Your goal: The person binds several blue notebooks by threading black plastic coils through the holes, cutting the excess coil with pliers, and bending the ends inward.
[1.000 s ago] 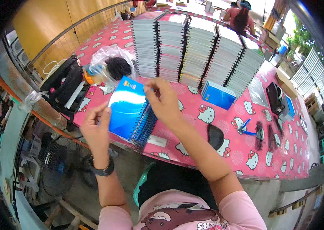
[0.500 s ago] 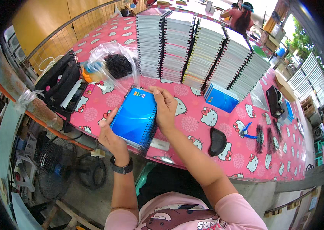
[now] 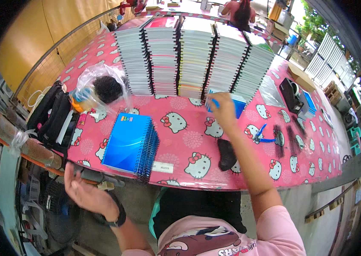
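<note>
Blue notebooks (image 3: 125, 143), spiral-bound, sit in a stack at the near edge of our pink table (image 3: 176, 143), left of center, coils facing right. Second, smaller blue stack (image 3: 239, 107) is farther back and to the right, close in front of the tall notebook stacks (image 3: 163, 64), which wall off the rear. Left side: clear plastic bag (image 3: 90, 77) with a dark round thing inside, then a black pouch (image 3: 46, 113) beyond it. White slip (image 3: 162, 167) lies just beside the near stack's coil side. Dark curved piece (image 3: 226, 155) is partly hidden by our right forearm. Right side: blue-handled pliers (image 3: 262, 135), loose black coils (image 3: 279, 141) beside them, black case (image 3: 289, 94) farther back. Between our two blue stacks we see only patterned tabletop, so nothing blocks that stretch. A co-worker (image 3: 242, 17) sits at the far table, well apart from us. Grip: our left hand (image 3: 88, 194) is released, palm up, fingers loosely spread, holding nothing, off the table's near edge, watch (image 3: 120, 213) on that wrist. Our right hand (image 3: 223, 106) is at the smaller stack's left end, fingers bent, covering part of it; we can't tell whether they've closed on a notebook.
</note>
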A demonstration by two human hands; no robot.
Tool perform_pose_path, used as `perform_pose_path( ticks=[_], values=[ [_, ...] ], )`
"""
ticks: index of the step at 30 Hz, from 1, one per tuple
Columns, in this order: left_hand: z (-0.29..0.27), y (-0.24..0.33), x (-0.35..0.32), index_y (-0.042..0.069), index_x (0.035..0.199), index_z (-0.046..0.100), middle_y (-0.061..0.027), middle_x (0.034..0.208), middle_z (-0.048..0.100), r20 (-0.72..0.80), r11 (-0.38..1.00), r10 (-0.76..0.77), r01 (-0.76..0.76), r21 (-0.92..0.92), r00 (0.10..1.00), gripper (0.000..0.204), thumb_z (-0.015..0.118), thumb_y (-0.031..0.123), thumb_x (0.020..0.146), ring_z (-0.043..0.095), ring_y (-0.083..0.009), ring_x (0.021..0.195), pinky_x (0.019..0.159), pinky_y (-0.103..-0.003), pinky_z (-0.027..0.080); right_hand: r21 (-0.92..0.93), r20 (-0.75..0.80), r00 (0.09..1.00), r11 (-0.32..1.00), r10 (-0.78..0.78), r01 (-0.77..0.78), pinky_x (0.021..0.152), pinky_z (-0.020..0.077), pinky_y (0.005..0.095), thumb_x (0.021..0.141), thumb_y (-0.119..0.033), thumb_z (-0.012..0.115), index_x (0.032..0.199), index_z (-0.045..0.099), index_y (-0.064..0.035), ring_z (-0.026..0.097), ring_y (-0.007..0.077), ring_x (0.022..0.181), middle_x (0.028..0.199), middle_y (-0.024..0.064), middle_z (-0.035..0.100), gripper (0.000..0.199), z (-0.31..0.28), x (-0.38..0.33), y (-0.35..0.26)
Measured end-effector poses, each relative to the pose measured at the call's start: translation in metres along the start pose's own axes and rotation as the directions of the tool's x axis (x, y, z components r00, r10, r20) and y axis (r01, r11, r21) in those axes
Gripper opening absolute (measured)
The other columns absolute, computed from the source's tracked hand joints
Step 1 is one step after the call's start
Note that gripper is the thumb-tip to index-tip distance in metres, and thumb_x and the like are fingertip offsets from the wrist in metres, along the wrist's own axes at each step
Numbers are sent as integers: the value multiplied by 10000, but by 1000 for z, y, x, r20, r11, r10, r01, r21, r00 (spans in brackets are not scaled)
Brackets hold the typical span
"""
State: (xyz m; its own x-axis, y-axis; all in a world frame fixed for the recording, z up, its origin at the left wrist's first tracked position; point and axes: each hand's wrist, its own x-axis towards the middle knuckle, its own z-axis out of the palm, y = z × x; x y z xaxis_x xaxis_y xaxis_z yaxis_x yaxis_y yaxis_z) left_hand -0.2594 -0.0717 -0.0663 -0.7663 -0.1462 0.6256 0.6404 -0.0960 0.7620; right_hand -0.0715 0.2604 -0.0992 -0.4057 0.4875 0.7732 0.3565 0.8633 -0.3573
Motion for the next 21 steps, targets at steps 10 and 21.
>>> perform_pose_path(
  ticks=[10,21],
  values=[
    [10,63,-60,-19,1047,529,-198,1100,517,168,713,688,-612,-342,706,351,409,287,922,510,-304,985,868,-430,440,-436,73,994,894,-80,104,748,413,403,694,-100,690,876,606,-83,523,289,905,892,73,576,201,-44,1,78],
    [83,60,-126,32,1102,571,-128,1081,584,912,968,3,227,-106,411,342,674,60,777,562,-193,908,775,-304,447,86,557,828,988,59,-129,757,475,379,721,-64,673,961,601,-71,587,291,855,888,109,610,251,-140,-62,-77]
  ],
)
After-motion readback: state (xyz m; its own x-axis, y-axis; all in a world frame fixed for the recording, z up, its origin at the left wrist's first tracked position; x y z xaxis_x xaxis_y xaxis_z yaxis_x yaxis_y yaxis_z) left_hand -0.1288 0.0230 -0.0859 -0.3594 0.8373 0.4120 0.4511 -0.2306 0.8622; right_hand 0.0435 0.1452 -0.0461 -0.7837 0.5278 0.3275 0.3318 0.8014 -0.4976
